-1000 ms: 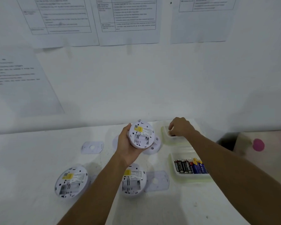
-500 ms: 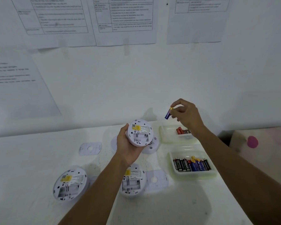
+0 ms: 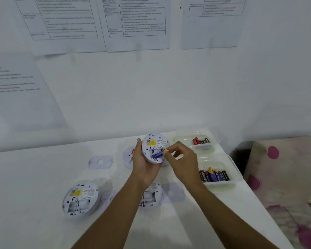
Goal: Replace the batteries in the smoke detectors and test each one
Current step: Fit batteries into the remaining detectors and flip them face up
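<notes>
**Held smoke detector** [image 3: 155, 146]: white, round, raised above the far middle of the table [image 3: 25, 177]. Its back faces the camera, with a yellow label toward its far edge and the battery bay open.

**Left hand** [image 3: 144, 164]: grips the detector from the left and beneath, thumb on the far-left rim.

**Blue battery** [image 3: 157, 155]: lies slanted in the bay, yellow tip pointing right. Whether it is fully seated cannot be told.

**Right hand** [image 3: 184, 163]: its fingers [image 3: 176, 146] are curled and pinch the battery's yellow tip.

**On the table nearby:**
- A round white piece with a red mark [image 3: 128, 156] lies just behind the left hand and is largely hidden by it.
- A flat mounting plate [image 3: 100, 161] lies to the left of that piece.
- A second detector [image 3: 80, 197] lies near left, back up, bay open.
- A third detector [image 3: 150, 196] lies under the left forearm, which covers its left part.
- A second plate [image 3: 174, 193] lies just right of the third detector.

**Right side of the table:** two clear trays.
- The far tray [image 3: 178, 139] holds red and black batteries [image 3: 201, 141].
- The near tray [image 3: 221, 186] holds a row of black and blue batteries [image 3: 214, 176].
- The right wrist passes just beside the near tray's left edge.

**Beyond the table:** a fabric with pink dots [image 3: 285, 177] lies past the right edge. Printed sheets [image 3: 136, 24] hang on the far wall, their text too blurred to read.
</notes>
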`<action>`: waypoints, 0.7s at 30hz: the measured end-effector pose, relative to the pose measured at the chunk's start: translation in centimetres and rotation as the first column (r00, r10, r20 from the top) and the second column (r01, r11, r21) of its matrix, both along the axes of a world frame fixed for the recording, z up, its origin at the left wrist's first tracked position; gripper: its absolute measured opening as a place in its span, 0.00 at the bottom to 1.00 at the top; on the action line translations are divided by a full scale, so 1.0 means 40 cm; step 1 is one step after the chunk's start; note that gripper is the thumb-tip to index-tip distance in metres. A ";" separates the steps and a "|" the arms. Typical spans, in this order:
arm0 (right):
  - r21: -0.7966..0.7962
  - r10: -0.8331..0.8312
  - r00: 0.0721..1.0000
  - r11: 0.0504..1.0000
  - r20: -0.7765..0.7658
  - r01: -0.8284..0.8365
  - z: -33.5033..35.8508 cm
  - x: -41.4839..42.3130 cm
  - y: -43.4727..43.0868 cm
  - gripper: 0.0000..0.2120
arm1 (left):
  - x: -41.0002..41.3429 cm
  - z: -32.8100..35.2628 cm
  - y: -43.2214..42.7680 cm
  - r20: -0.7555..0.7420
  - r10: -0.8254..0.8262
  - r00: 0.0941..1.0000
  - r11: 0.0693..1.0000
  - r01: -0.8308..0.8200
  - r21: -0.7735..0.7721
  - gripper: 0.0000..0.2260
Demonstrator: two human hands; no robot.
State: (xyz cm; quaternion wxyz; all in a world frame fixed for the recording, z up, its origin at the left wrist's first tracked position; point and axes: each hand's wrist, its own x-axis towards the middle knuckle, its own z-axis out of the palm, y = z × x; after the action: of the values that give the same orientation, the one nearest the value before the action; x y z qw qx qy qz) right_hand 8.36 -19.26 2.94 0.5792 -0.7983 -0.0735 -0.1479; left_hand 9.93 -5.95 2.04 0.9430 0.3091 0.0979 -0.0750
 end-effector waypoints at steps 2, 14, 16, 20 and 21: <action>-0.077 -0.079 0.995 0.994 0.059 0.084 -0.028 -0.014 0.011 0.05 | -0.013 -0.002 -0.009 -0.008 0.001 1.000 1.000 -0.001 0.017 0.28; -0.569 0.082 0.884 0.791 0.461 0.224 -0.074 -0.038 -0.028 0.25 | -0.008 0.004 -0.010 0.029 0.042 0.999 0.999 -0.042 0.007 0.25; -0.587 0.115 0.882 0.784 0.458 0.202 -0.073 -0.031 -0.038 0.27 | -0.006 0.002 -0.010 0.032 0.039 0.999 0.999 -0.039 -0.003 0.25; -0.586 0.210 0.908 0.809 0.363 0.047 -0.064 0.000 -0.069 0.26 | 0.010 0.004 -0.001 0.033 0.015 0.999 1.000 -0.015 -0.003 0.28; -0.546 0.233 0.926 0.837 0.296 -0.036 -0.052 0.013 -0.079 0.24 | 0.015 0.007 0.001 0.027 0.009 1.000 1.000 -0.009 -0.005 0.27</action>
State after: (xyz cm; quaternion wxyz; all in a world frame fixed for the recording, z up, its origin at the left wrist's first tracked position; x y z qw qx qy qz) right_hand 8.87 -22.43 0.87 0.3223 -0.8802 -0.2704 -0.2197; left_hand 10.52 -5.89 2.33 0.9454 0.3071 0.0864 -0.0667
